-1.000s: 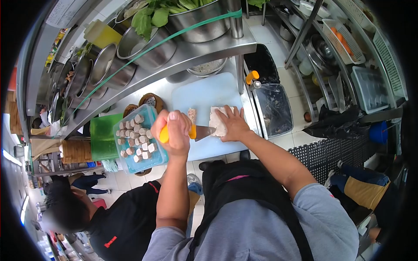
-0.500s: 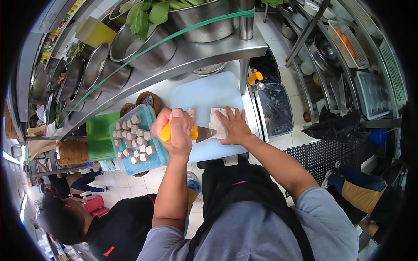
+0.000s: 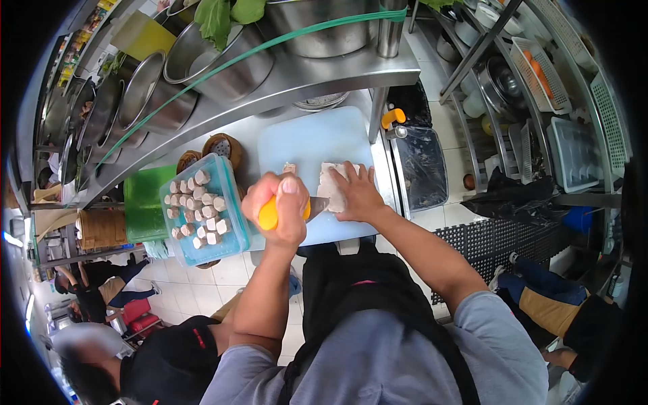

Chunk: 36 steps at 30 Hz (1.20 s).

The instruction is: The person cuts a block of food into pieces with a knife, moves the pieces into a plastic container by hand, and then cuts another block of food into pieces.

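Note:
My left hand (image 3: 280, 210) is closed around the yellow handle of a knife (image 3: 317, 204), thumb on top. The blade points right and its end meets the left edge of a pale, whitish block (image 3: 330, 177). Across the top of this block lies my right hand (image 3: 358, 196), fingers spread and fairly flat. Under both is a light blue cutting board (image 3: 290, 135). A small pale piece (image 3: 289, 168) rests on the board just beyond my left hand. Left of that hand stands a clear bluish plastic box (image 3: 235, 219) holding several pale cubes with brownish sides (image 3: 209, 211).
A steel shelf (image 3: 290, 84) with metal pots (image 3: 223, 71) overhangs the board's far side. Round bamboo containers (image 3: 223, 147) sit behind the box, a green board (image 3: 138, 202) to its left. A bin with a black liner (image 3: 424, 169) is at right. A co-worker (image 3: 169, 364) is close at lower left.
My left hand and the knife have moved slightly right, nearer the block. My right hand stays on the block. The view has shifted a little, and the co-worker at lower left has moved.

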### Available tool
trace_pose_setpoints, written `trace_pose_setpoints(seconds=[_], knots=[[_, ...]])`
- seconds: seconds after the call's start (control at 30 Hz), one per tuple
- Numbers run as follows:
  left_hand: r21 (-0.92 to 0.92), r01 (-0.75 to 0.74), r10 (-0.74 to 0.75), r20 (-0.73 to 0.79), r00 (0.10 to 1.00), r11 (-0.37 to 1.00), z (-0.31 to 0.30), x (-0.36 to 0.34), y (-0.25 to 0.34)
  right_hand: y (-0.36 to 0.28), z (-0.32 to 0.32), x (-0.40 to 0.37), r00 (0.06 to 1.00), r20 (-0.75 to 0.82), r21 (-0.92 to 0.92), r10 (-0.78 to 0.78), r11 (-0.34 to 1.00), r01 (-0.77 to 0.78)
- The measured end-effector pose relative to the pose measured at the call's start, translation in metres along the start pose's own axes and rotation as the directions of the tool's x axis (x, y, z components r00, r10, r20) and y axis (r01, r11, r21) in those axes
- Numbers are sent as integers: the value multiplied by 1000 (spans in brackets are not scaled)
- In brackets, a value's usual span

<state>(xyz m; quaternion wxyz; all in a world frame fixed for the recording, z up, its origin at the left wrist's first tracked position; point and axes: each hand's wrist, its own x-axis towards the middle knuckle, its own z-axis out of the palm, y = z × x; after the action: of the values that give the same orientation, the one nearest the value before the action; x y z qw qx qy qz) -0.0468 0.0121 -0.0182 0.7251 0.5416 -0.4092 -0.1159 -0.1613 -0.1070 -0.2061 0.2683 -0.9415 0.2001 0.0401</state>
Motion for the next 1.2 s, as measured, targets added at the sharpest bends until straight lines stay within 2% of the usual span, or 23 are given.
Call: trace_pose_setpoints(seconds=[0.13, 0.23, 0.27, 0.33, 0.4, 0.47, 0.57, 0.67, 0.7, 0.77, 0.8, 0.83, 0.87, 0.9, 0.93, 0.97, 1.0, 1.03, 1.07, 1.1, 1.13, 1.17, 1.2], knots=[[-150, -23, 19, -25, 999, 988, -8, -24, 11, 0, 2, 0, 1000, 11, -35, 5, 999, -4], [-202, -172, 176, 1, 984, 964, -14, -44, 12, -5, -2, 0, 999, 41, -70, 21, 997, -18], [-204, -175, 180, 4, 984, 963, -11, -41, 13, -6, -6, 2, 997, 64, -96, 38, 995, -32], [-48, -106, 107, 17, 994, 993, -5, -35, 13, -6, -5, 0, 998, 61, -80, 35, 996, -30], [-60, -79, 77, -29, 997, 995, -1, -18, -1, -5, -4, -1, 998, 58, -68, 35, 997, -31], [-78, 76, -81, -61, 995, 994, 5, 7, -6, -2, -4, 1, 998, 61, -55, 7, 998, -3], [-110, 150, -159, -83, 984, 983, 11, 24, -7, -2, -3, 2, 998, 57, -45, 17, 999, -15], [-98, 104, -113, -86, 990, 990, 9, 15, -7, 0, -7, 1, 998, 56, -8, -3, 1000, 3], [-237, 115, -144, -108, 984, 965, 10, 16, -5, -3, -11, -5, 998, 61, -3, -1, 1000, 2], [-211, 91, -111, -85, 990, 973, 2, 9, -4, -7, -41, -6, 997, 54, 117, 58, 991, -64], [-186, 70, -83, -66, 994, 980, -5, 4, -5, -22, -74, -11, 995, -80, 280, -60, 957, 80], [-112, 58, -54, 39, 998, 992, -12, -6, -7, -45, -119, -25, 963, -221, 414, -157, 878, 238], [-104, 50, -47, 35, 998, 993, -18, -4, -11, -86, -176, -42, 915, -349, 476, -201, 803, 358], [158, -160, 152, 64, 986, 974, -24, -5, -14, -119, -210, -51, 791, -542, 487, -284, 661, 571], [394, -363, 334, 143, 932, 844, -25, -5, -15, -147, -234, -57, 634, -662, 371, -400, 559, 741], [393, -369, 341, 141, 929, 842, -21, -2, -13, -174, -256, -59, 516, -714, 270, -472, 495, 826], [541, -204, 174, 108, 979, 816, -15, -1, -9, -198, -268, -59, 393, -752, 166, -529, 425, 890], [668, -35, 3, 49, 999, 743, -7, 0, -5, -212, -269, -54, 397, -752, 167, -526, 431, 887], [768, 129, -159, -36, 987, 627, 0, 0, -1, -223, -270, -45, 393, -655, 133, -645, 414, 901], [836, 282, -304, -146, 941, 471, 7, -2, 3, -234, -268, -34, 383, -537, 107, -752, 389, 915], [866, 413, -426, -272, 863, 281, 11, -7, 6, -222, -205, 1, 395, -533, 24, -749, 453, 891], [858, 509, -514, -408, 755, 66, 12, -14, 11, -213, -190, -3, 828, 142, -301, -542, 774, 558], [850, 522, -517, -420, 746, 63, 8, -22, 6, -205, -183, 3, 771, 55, -201, -635, 749, 631]])
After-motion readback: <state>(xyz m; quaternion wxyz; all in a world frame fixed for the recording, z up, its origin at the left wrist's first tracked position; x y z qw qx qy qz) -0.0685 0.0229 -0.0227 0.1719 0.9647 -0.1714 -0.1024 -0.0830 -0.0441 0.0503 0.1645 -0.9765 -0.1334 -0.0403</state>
